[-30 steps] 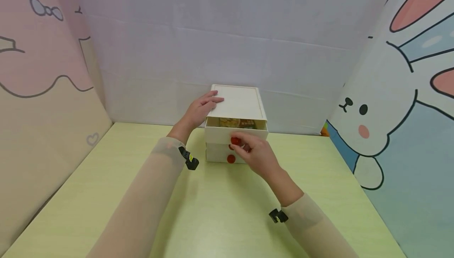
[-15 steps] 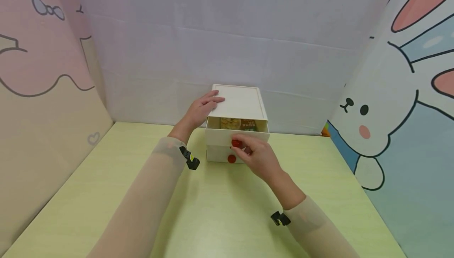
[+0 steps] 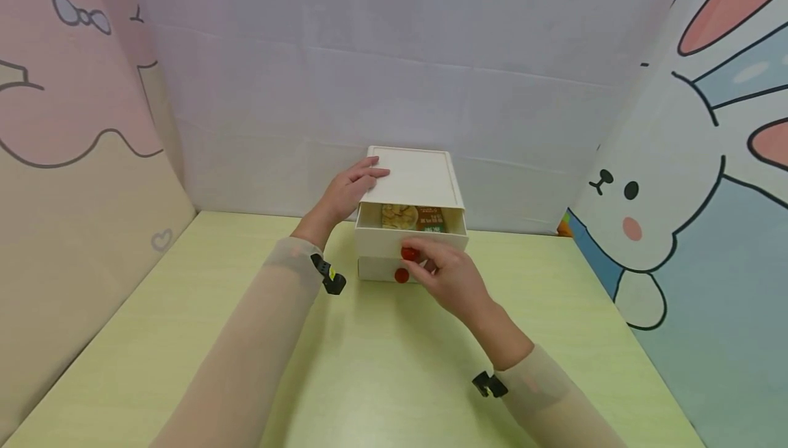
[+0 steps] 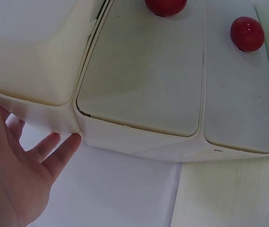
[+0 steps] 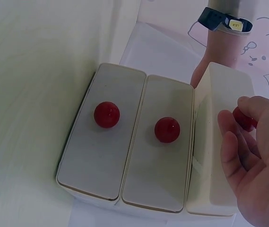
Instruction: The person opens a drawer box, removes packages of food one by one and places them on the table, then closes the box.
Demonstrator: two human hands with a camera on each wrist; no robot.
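Note:
A small white drawer cabinet (image 3: 415, 178) with three stacked drawers stands at the far side of the table. Its top drawer (image 3: 377, 241) is pulled out partway, and a food packet (image 3: 401, 217) with a yellow and brown print shows inside. My right hand (image 3: 454, 280) pinches the red round knob (image 5: 242, 119) of that drawer between thumb and fingers. With fingers spread, my left hand (image 3: 345, 196) rests against the cabinet's upper left edge. In the right wrist view, the middle drawer (image 5: 158, 175) and bottom drawer (image 5: 94, 163) are closed, each with a red knob.
The cabinet stands on a pale yellow-green table (image 3: 369, 366). Close behind it hangs a white backdrop (image 3: 394, 78). Cartoon-printed panels flank the table, a pink and cream one (image 3: 80, 229) at left and a rabbit one (image 3: 708, 263) at right.
The top drawer has slid further out toward me, with my right hand drawing it by the knob. More of the packet shows now. My left hand has stayed on the cabinet.

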